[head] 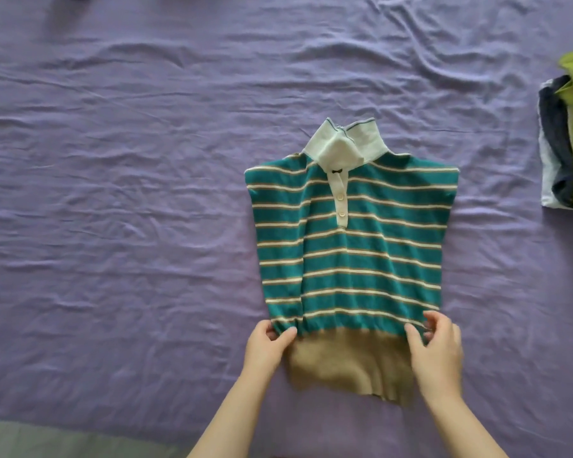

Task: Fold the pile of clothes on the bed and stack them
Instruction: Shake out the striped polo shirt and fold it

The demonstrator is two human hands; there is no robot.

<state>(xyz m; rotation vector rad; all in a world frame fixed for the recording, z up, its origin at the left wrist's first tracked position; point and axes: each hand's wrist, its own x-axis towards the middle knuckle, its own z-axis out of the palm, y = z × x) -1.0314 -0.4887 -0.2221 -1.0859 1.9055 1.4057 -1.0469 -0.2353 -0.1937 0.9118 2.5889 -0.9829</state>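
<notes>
A teal striped polo (351,233) lies flat, front up, on the bed (129,193), its sides folded in and its pale collar pointing away from you. Your left hand (267,345) pinches the lower left edge, where the stripes meet the tan hem band; your right hand (439,345) pinches the lower right edge. A stack (566,140) of folded clothes, green on top, sits well apart at the far right.

Shirt (348,246) centre on bed (113,193); stack (566,143) far right (edge).
</notes>
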